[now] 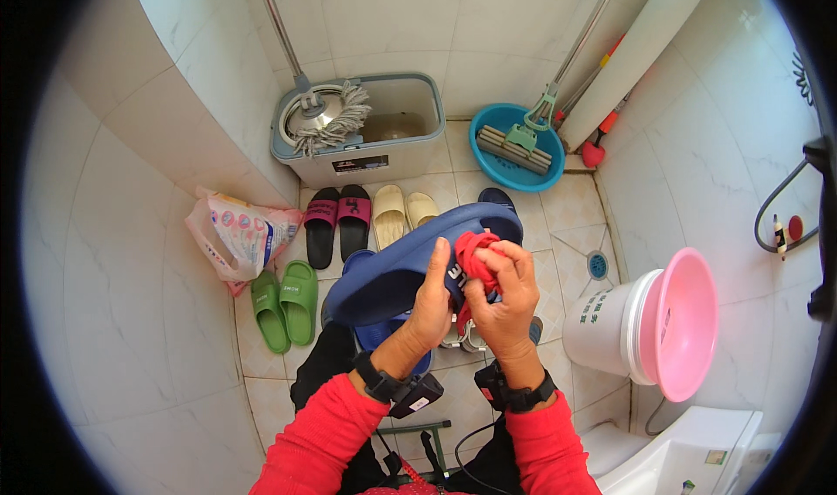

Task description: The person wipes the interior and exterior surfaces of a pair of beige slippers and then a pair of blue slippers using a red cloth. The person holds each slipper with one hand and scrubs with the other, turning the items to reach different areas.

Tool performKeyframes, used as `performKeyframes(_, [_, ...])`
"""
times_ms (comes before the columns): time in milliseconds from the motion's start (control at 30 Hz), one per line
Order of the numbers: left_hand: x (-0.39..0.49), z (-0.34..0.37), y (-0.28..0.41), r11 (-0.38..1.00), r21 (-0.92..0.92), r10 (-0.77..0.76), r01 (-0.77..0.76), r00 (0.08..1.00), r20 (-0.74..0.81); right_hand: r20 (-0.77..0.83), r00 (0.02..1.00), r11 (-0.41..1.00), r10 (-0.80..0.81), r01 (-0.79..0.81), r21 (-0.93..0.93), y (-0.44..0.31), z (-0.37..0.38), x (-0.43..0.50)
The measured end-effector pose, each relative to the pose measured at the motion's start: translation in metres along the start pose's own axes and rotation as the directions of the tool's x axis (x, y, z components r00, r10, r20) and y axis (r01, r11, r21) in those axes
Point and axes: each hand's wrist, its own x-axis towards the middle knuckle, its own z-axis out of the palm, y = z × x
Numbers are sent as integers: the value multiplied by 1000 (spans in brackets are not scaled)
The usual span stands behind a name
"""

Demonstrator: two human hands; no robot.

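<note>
My left hand (428,299) grips a dark blue slipper (386,276) by its strap side, thumb along the upper. The slipper is held up above the floor, tilted, with its toe end toward the upper right. Bunched in my right hand (510,295) is a red cloth (474,253), pressed against the slipper's strap, which bears white lettering. The cloth and fingers hide part of that lettering. Partly covered below the slipper are a blue plastic thing (376,338) and a pair of light shoes (472,341). A navy slipper (497,198) lies beyond it on the floor.
Black-and-pink slides (321,227), cream slippers (389,217) and green slippers (299,302) rest on the tiles. Behind stand a mop bucket (392,158) and a blue basin (516,181) with a sponge mop. At right, a pink basin (693,325) leans against a white bucket (598,325).
</note>
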Motion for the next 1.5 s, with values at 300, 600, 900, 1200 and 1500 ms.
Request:
performKeyframes(300, [-2, -2, -10, 967, 251, -40, 44, 999, -21, 75, 996, 998, -44, 40, 55, 4, -9, 2])
performKeyframes(600, [-4, -4, -15, 899, 438, -9, -20, 998, 63, -46, 994, 993, 101, -103, -55, 18, -11, 8])
performKeyframes(900, [-6, -10, -2, 775, 632, -110, -15, 981, 158, 139, 988, 992, -72, 56, 117, 12, -16, 6])
performKeyframes(1200, [-1, -12, -10, 790, 606, -71, -89, 969, 235, 1, 1000, 999, 12, -12, 32, 22, -17, 11])
performKeyframes(1500, [-2, -5, -1, 821, 559, -41, -114, 966, 257, -66, 992, 993, 107, -110, -44, 33, -19, 13])
